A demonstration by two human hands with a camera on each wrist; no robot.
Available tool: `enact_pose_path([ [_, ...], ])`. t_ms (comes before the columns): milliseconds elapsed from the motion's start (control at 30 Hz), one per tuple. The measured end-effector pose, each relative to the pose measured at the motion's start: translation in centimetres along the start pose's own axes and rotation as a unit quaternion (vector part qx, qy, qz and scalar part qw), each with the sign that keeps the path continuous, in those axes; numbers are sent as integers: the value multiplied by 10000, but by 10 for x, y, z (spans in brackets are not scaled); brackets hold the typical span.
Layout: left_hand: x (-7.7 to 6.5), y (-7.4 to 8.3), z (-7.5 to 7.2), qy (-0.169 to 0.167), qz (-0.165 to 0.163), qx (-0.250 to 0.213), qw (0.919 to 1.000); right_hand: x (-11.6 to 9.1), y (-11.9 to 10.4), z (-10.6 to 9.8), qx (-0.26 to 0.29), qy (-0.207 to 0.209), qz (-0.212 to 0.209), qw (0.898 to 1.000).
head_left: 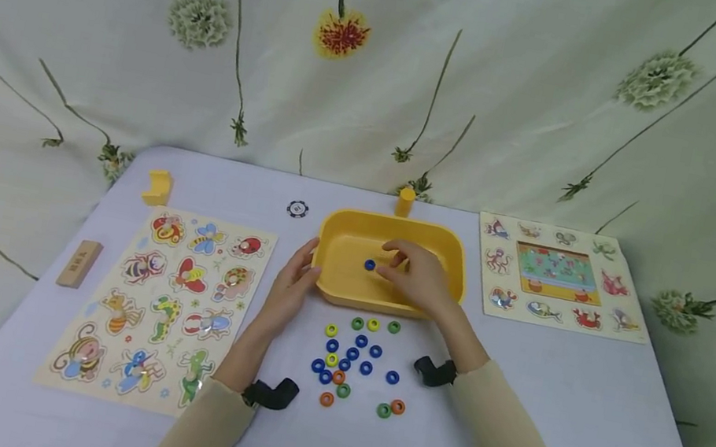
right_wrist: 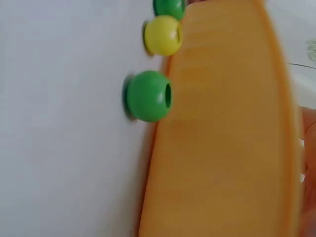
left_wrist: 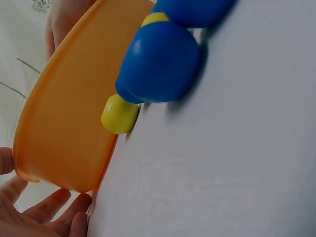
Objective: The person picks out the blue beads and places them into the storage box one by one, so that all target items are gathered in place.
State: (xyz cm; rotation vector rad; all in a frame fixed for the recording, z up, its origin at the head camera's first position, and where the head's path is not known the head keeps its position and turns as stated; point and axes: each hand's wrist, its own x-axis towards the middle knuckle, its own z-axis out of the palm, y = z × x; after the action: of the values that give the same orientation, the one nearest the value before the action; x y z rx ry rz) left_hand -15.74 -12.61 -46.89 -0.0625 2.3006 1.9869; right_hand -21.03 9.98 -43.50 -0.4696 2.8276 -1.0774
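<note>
A yellow tray (head_left: 335,291) stands near the middle of the table. My left hand (head_left: 291,288) rests against its left end, fingers fairly straight; in the left wrist view the fingertips (left_wrist: 59,197) touch the outer wall. My right hand (head_left: 417,275) is over the tray, thumb and index finger apart. Right by the thumb tip, inside the tray outline, is one blue ring-shaped bead (head_left: 369,265). In the right wrist view the tray wall hides most of that hand. Several loose beads lie in front of the tray, among them a green bead (right_wrist: 149,96) and a yellow bead (left_wrist: 119,114).
On the left lies an insect puzzle board (head_left: 175,279), with a wooden block (head_left: 80,264) and a yellow notched block (head_left: 157,187) beside it. A sea-animal puzzle board (head_left: 550,313) is at the right. Behind the tray are a yellow cylinder (head_left: 405,202) and a black-and-white chip (head_left: 297,209).
</note>
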Motion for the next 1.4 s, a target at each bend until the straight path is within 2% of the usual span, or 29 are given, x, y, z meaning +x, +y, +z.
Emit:
enact_pose_path([
  [167, 2, -3, 1, 87, 91, 157, 9998, -42, 8, -14, 503, 695, -569, 9947],
  [267, 2, -3, 1, 58, 130, 173, 9998, -71, 14, -17, 735, 873, -917, 9892],
  [400, 1, -3, 2, 61, 104, 168, 9998, -106, 18, -10, 1053, 717, -1255, 9839],
  [567, 1, -3, 2, 59, 117, 109, 9999, -133, 18, 4, 1201, 274, -1480, 9813],
  [767, 1, -4, 2, 65, 153, 120, 9998, -141, 25, 16, 1045, 51, -1504, 9831],
  [1000, -12, 22, 3, -70, 32, 14, 10000, -141, 37, 24, 1038, -87, -1348, 9854],
  [1033, -12, 22, 3, -73, 39, 16, 10000, -141, 39, 25, 988, -88, -1346, 9859],
  [1133, -10, 19, 3, -86, 59, -38, 9999, -140, 42, 29, 808, -85, -1320, 9879],
  [1333, 0, -1, 2, -7, 77, 18, 10000, -138, 43, 31, 317, -130, -1294, 9910],
  [1400, 1, -5, 2, 33, 94, 70, 9999, -138, 42, 30, 302, -159, -1289, 9911],
])
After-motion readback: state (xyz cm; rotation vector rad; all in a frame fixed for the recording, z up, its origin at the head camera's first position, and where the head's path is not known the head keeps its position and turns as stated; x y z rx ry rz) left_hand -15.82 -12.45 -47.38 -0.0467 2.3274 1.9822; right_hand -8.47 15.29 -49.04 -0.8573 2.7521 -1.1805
